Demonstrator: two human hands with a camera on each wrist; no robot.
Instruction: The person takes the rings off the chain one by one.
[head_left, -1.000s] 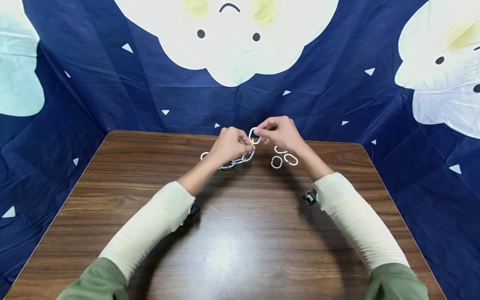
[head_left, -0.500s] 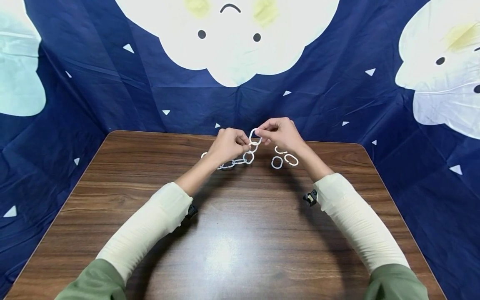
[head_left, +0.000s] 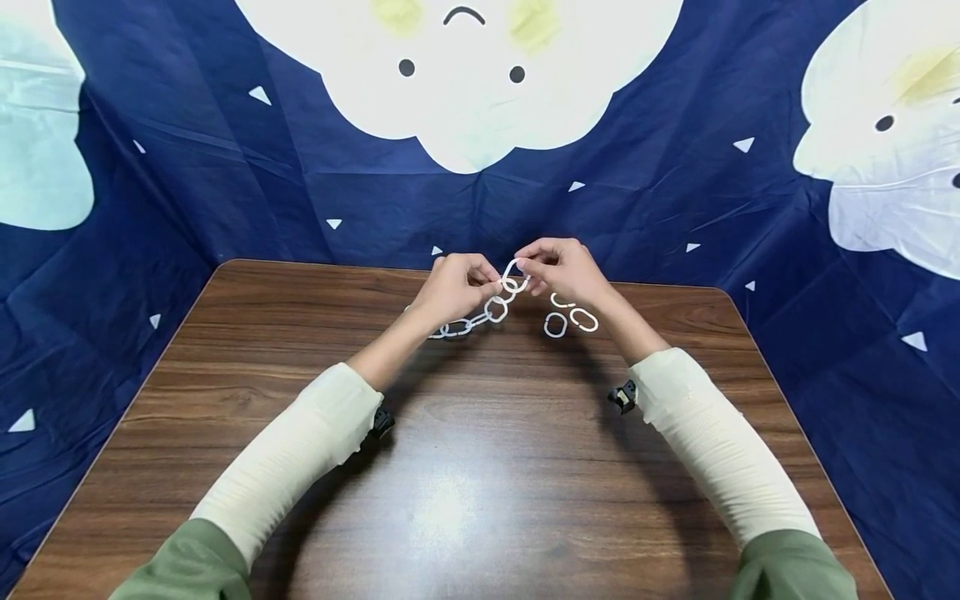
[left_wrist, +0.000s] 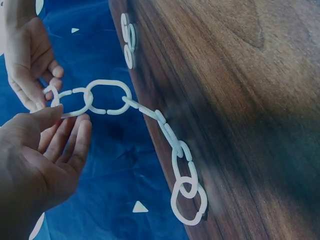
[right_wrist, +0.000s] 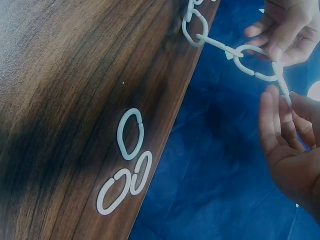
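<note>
A chain of white plastic links (head_left: 456, 334) runs along the table and rises at its right end to both hands. My left hand (head_left: 459, 287) pinches a link (left_wrist: 74, 115) near the raised end of the chain, with its thumb on top and fingers beneath. Between its thumb and fingers my right hand (head_left: 562, 267) pinches the end link (right_wrist: 281, 80), which hooks through the left hand's link. Both hands are raised near the far table edge. In the head view, the left hand and forearm hide part of the chain.
Several loose pieces lie right of the chain: a closed-looking oval link (right_wrist: 131, 134), a second link (right_wrist: 114, 191) and a third link (right_wrist: 142, 172), all on the wooden table (head_left: 480, 467). A blue cloth (head_left: 480, 204) with cloud prints hangs behind the far edge.
The right hand and end link have shifted slightly right and down. The left hand's fingers have moved a little, and more links below it now show. Loose links stay put.
</note>
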